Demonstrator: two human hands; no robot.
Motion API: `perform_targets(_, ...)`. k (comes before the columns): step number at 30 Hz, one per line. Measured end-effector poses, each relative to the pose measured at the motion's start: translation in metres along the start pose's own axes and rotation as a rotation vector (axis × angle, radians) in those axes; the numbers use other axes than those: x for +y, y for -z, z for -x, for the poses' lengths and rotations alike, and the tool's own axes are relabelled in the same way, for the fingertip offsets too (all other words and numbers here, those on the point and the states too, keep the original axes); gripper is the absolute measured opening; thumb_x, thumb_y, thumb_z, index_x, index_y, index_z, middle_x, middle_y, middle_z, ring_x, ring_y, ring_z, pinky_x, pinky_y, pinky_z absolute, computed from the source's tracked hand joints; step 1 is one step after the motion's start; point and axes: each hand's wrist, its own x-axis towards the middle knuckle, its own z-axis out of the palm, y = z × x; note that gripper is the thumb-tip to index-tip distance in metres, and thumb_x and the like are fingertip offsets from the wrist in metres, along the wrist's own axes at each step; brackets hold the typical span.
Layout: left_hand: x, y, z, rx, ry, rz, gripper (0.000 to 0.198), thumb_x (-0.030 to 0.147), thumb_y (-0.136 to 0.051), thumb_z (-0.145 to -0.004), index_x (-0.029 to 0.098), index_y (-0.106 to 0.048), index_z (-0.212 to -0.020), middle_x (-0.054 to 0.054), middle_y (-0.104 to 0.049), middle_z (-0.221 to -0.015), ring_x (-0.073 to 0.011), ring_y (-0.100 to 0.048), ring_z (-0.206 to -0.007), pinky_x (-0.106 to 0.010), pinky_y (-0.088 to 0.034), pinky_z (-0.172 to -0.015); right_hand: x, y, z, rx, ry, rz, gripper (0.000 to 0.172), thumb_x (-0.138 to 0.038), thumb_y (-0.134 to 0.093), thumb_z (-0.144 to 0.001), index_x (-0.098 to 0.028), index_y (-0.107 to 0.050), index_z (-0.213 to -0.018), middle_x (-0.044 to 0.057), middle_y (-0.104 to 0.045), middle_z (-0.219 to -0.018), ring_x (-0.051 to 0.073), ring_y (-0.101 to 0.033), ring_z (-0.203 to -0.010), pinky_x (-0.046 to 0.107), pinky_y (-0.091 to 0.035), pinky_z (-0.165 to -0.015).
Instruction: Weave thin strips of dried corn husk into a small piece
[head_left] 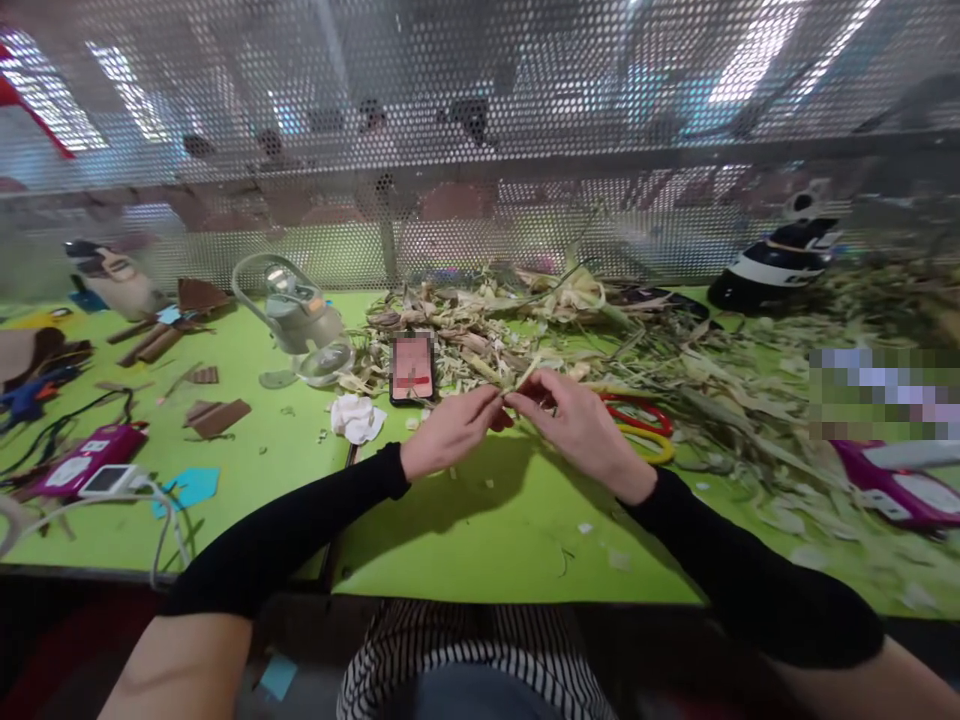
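Closest is striped cloth (480, 625), at the front edge of the green counter (480, 550). Two black sleeves reach over the counter. The left hand (457, 425) and the right hand (566, 415) are close together, fingers bent. Their fingertips pinch a thin, pale green strip (528, 373). The strip is up over the counter, in front of the messy pile. Just beside the right hand lie a red loop (670, 420) and a yellow loop (672, 452). A crumpled white tissue (356, 418) is on the left hand's other side. A bit farther is a phone (412, 398). Then comes a big pile of dry leafy scraps (465, 340). A pale bottle (304, 315) stands to the left, and a black and white bottle (780, 265) leans at the right. Behind everything is a metal screen full of little holes (525, 220).
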Motion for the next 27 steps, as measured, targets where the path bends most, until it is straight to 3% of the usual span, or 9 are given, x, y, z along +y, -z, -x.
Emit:
perform_targets(4, 0.006, 0.002, 0.0, 0.041, 0.022, -0.224, 0.033, 0.038, -0.038, -0.109, 0.018, -0.058, -0.093, -0.01, -0.075, -0.1, -0.0196, -0.068, -0.09, -0.035, -0.052, -0.088, 0.002, 0.003, 0.0, -0.053, 0.024, -0.004, 0.052, -0.067, -0.045, -0.102, -0.022, -0.059, -0.079, 0.004, -0.065, -0.075, 0.018, -0.056, -0.068, 0.031, -0.04, -0.063)
perform_targets(8, 0.002, 0.003, -0.003, 0.144, -0.014, -0.19, 0.028, 0.037, -0.051, -0.104, 0.014, -0.057, -0.12, -0.011, -0.075, -0.104, -0.0204, -0.07, -0.091, -0.033, -0.053, -0.084, 0.008, 0.004, 0.0, -0.097, 0.047, 0.035, 0.041, -0.056, -0.048, -0.103, -0.023, -0.057, -0.079, 0.003, -0.064, -0.072, 0.017, -0.055, -0.064, 0.03, -0.039, -0.06)
perform_targets(10, -0.001, 0.004, -0.004, 0.112, -0.067, -0.134, 0.027, 0.035, -0.053, -0.103, 0.015, -0.059, -0.119, -0.01, -0.075, -0.103, -0.0182, -0.07, -0.088, -0.031, -0.054, -0.082, 0.011, 0.003, 0.0, -0.155, 0.058, 0.034, 0.03, -0.045, -0.051, -0.101, -0.024, -0.057, -0.081, 0.003, -0.065, -0.074, 0.017, -0.056, -0.064, 0.03, -0.039, -0.06)
perform_targets(12, -0.003, 0.005, -0.005, 0.036, -0.076, -0.129, 0.026, 0.039, -0.054, -0.102, 0.015, -0.064, -0.107, -0.009, -0.075, -0.1, -0.0169, -0.071, -0.084, -0.029, -0.055, -0.081, 0.012, 0.003, 0.0, -0.194, 0.067, 0.027, 0.02, -0.035, -0.051, -0.099, -0.023, -0.057, -0.084, 0.003, -0.067, -0.076, 0.017, -0.057, -0.064, 0.03, -0.04, -0.06)
perform_targets(15, -0.004, 0.006, -0.006, -0.014, -0.023, -0.041, 0.035, 0.048, -0.054, -0.103, 0.015, -0.064, -0.105, -0.007, -0.075, -0.091, -0.0152, -0.072, -0.079, -0.027, -0.056, -0.077, 0.009, 0.003, 0.002, -0.204, 0.072, 0.053, 0.018, -0.031, -0.05, -0.098, -0.023, -0.059, -0.084, 0.004, -0.068, -0.078, 0.017, -0.056, -0.065, 0.03, -0.04, -0.061)
perform_targets(19, 0.0, 0.009, -0.004, -0.033, 0.01, 0.035, 0.04, 0.054, -0.054, -0.101, 0.015, -0.062, -0.105, -0.005, -0.075, -0.084, -0.0126, -0.072, -0.073, -0.024, -0.055, -0.071, 0.005, 0.008, 0.005, -0.192, 0.058, 0.04, 0.03, -0.036, -0.048, -0.101, -0.023, -0.054, -0.075, 0.001, -0.058, -0.068, 0.016, -0.05, -0.06, 0.03, -0.035, -0.058)
perform_targets(23, 0.012, 0.013, 0.003, -0.09, -0.02, -0.01, 0.041, 0.055, -0.054, -0.101, 0.016, -0.062, -0.098, -0.003, -0.074, -0.079, -0.0104, -0.069, -0.067, -0.023, -0.053, -0.068, 0.008, 0.016, 0.007, -0.271, 0.019, -0.162, 0.04, -0.049, -0.048, -0.102, -0.023, -0.054, -0.072, -0.003, -0.048, -0.063, 0.013, -0.041, -0.055, 0.029, -0.032, -0.055)
perform_targets(27, 0.019, 0.017, 0.01, -0.074, -0.049, 0.031, 0.037, 0.053, -0.061, -0.098, 0.017, -0.061, -0.09, 0.0, -0.07, -0.074, -0.0089, -0.066, -0.066, -0.022, -0.052, -0.068, 0.012, 0.024, 0.012, -0.335, 0.027, -0.275, 0.048, -0.06, -0.053, -0.1, -0.023, -0.053, -0.069, -0.003, -0.045, -0.062, 0.013, -0.038, -0.055, 0.029, -0.031, -0.053)
